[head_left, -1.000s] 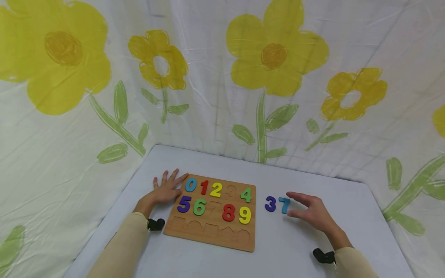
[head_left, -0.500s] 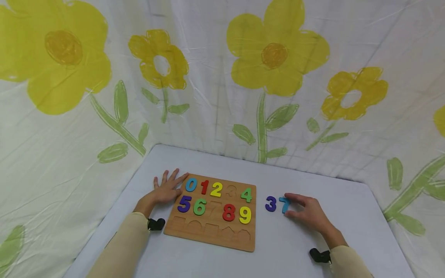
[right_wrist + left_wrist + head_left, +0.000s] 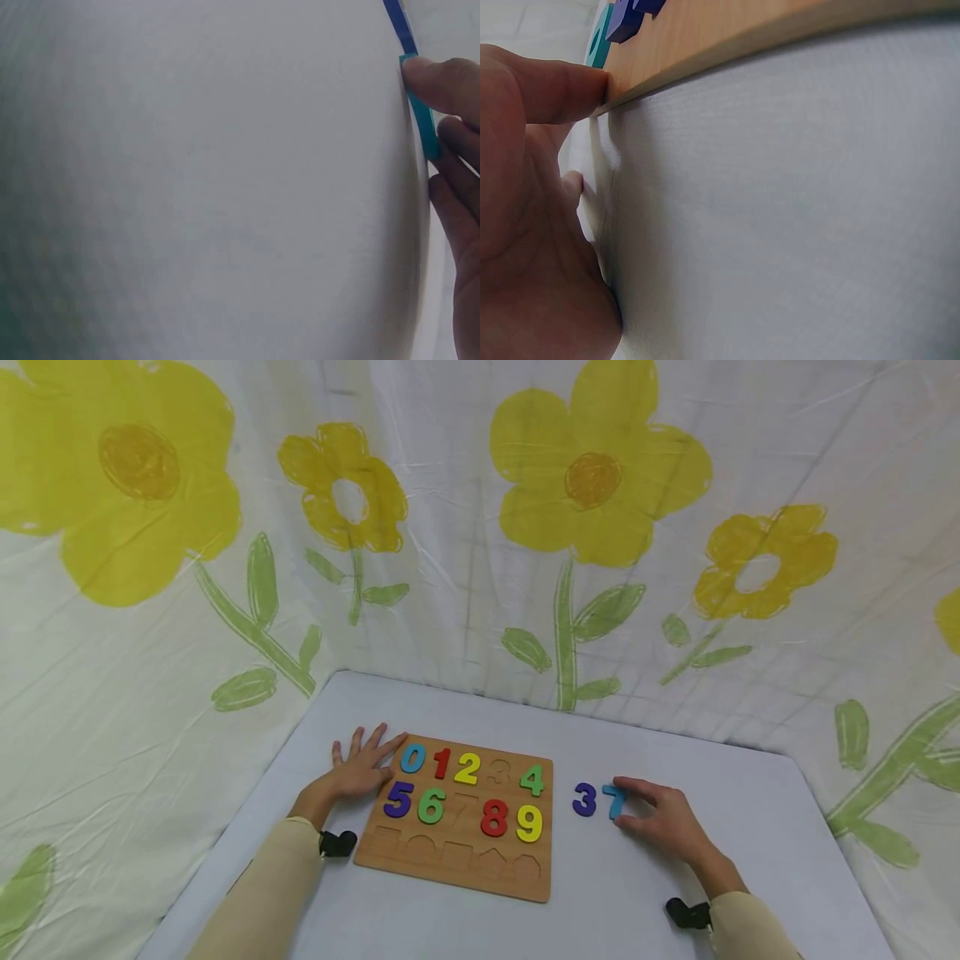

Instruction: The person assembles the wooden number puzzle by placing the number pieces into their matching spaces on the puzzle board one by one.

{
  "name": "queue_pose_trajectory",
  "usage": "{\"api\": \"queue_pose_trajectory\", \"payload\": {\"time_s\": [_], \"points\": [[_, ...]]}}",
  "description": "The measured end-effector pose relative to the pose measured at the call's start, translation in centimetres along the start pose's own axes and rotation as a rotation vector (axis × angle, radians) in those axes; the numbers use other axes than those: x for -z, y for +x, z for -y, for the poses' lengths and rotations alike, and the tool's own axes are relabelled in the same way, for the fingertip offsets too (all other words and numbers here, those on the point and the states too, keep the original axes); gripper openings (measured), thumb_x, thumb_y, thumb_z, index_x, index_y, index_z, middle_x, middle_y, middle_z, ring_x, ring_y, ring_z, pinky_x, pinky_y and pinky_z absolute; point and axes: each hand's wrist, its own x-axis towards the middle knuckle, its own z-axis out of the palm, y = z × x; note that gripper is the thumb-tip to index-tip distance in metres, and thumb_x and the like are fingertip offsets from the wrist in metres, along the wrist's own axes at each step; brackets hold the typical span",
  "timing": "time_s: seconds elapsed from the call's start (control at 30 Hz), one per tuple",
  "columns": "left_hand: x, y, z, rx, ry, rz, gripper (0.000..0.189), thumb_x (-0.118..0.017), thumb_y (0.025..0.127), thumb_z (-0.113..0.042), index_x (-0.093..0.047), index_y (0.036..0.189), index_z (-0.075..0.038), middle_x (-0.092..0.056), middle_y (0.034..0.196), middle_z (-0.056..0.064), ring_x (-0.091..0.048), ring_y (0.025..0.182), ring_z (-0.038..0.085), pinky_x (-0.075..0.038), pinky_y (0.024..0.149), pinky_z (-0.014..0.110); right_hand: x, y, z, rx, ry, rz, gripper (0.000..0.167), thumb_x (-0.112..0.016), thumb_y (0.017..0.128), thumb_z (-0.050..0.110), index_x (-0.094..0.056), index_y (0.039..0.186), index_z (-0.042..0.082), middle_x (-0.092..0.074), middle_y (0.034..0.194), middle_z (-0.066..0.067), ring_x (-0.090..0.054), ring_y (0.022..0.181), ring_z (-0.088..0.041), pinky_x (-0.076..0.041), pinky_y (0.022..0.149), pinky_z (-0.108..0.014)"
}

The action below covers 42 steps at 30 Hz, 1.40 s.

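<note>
My right hand [image 3: 671, 822] pinches a blue number 7 piece [image 3: 614, 802] between thumb and fingers, at or very near the tabletop. In the right wrist view, the thumb lies on one end of the blue piece [image 3: 421, 120] and fingertips touch the other. Just left of it lies a purple number 3 piece [image 3: 584, 800]. My left hand [image 3: 356, 777] rests with spread fingers at the wooden number board [image 3: 468, 833], its thumb and index finger touching the left edge. The left wrist view has the thumb [image 3: 566, 90] against the board's side.
Several coloured numbers sit in the board, among them a red 8 [image 3: 493, 818] and a yellow 9 [image 3: 528, 824]. The 3 and 7 recesses hold no pieces, nor does the bottom row of shapes. A flowered curtain [image 3: 450, 635] hangs behind the white table [image 3: 615, 893].
My right hand has moved slightly left and its thumb and fingers have closed on the blue 7. The left hand and the board have stayed in place.
</note>
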Motion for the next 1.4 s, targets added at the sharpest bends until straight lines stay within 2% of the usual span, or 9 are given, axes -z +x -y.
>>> {"api": "queue_pose_trajectory", "payload": {"time_s": [0.3,0.43,0.53,0.73,0.83,0.93,1.03,1.07,1.4], "points": [[0.1,-0.1,-0.1,0.004,0.020,0.005,0.070,-0.053,0.106,-0.022,-0.033,0.173,-0.018,-0.002,0.183,0.026,0.014,0.163,0.062,0.018,0.119,0.086,0.0,-0.3,0.5,-0.039,0.050,-0.036,0.063,-0.095,0.085,0.018,-0.073,0.143,0.009,-0.075,0.143,-0.007,-0.067,0.139,-0.036,-0.053,0.113,-0.054],[0.1,0.0,-0.1,0.003,0.028,0.008,0.070,-0.053,0.107,-0.023,-0.032,0.173,-0.019,-0.002,0.183,0.025,0.015,0.164,0.061,0.017,0.119,0.086,0.1,-0.5,1.0,-0.049,0.062,-0.073,0.062,-0.095,0.085,0.020,-0.073,0.143,0.012,-0.076,0.142,-0.006,-0.069,0.137,-0.035,-0.054,0.112,-0.026],[0.2,0.0,-0.1,-0.007,0.014,0.005,0.070,-0.053,0.106,-0.022,-0.033,0.173,-0.019,-0.002,0.183,0.025,0.016,0.164,0.062,0.018,0.119,0.086,0.2,-0.7,1.7,-0.041,0.109,-0.093,0.062,-0.095,0.086,0.020,-0.073,0.144,0.012,-0.075,0.144,-0.007,-0.069,0.136,-0.036,-0.041,0.107,-0.005],[0.1,0.1,0.1,-0.008,0.004,0.004,0.070,-0.053,0.106,-0.020,-0.034,0.173,-0.019,-0.003,0.183,0.025,0.015,0.163,0.062,0.019,0.119,0.086,0.4,-1.2,4.3,-0.051,0.162,-0.116,0.063,-0.094,0.088,0.024,-0.071,0.145,0.010,-0.074,0.145,-0.009,-0.069,0.136,-0.038,-0.037,0.103,0.000],[0.0,0.1,0.1,-0.005,0.010,0.003,0.070,-0.054,0.106,-0.020,-0.034,0.173,-0.019,-0.004,0.183,0.025,0.014,0.164,0.062,0.018,0.119,0.086,0.6,-1.5,6.2,-0.073,0.138,-0.133,0.062,-0.095,0.087,0.023,-0.072,0.144,0.011,-0.075,0.143,-0.008,-0.071,0.135,-0.036,-0.043,0.105,-0.004],[0.0,0.1,0.1,-0.006,0.019,-0.001,0.070,-0.054,0.106,-0.021,-0.034,0.173,-0.019,-0.005,0.183,0.025,0.013,0.164,0.062,0.016,0.119,0.086,0.8,-1.9,8.0,-0.092,0.120,-0.137,0.061,-0.095,0.087,0.021,-0.073,0.144,0.013,-0.075,0.143,-0.006,-0.071,0.134,-0.035,-0.054,0.110,-0.025],[0.1,0.1,0.2,-0.004,0.018,0.000,0.070,-0.054,0.106,-0.021,-0.034,0.173,-0.020,-0.004,0.183,0.025,0.014,0.164,0.062,0.017,0.119,0.086,0.9,-2.2,9.6,-0.103,0.117,-0.138,0.060,-0.094,0.088,0.020,-0.072,0.144,0.013,-0.075,0.143,-0.006,-0.071,0.135,-0.035,-0.055,0.111,-0.049],[0.0,0.1,0.2,-0.003,0.014,0.001,0.070,-0.054,0.106,-0.021,-0.034,0.173,-0.020,-0.003,0.183,0.025,0.015,0.164,0.062,0.018,0.119,0.086,0.9,-2.3,10.2,-0.102,0.117,-0.138,0.060,-0.094,0.088,0.019,-0.072,0.144,0.013,-0.075,0.143,-0.006,-0.071,0.135,-0.036,-0.055,0.111,-0.053],[-1.1,0.9,1.7,-0.027,-0.003,-0.047,0.071,-0.051,0.104,-0.022,-0.033,0.173,-0.020,-0.003,0.183,0.025,0.016,0.164,0.061,0.023,0.119,0.083,1.1,-2.3,14.7,-0.047,0.125,-0.159,0.058,-0.094,0.088,0.019,-0.074,0.141,0.013,-0.077,0.140,-0.005,-0.073,0.132,-0.035,-0.056,0.110,-0.058]]}}
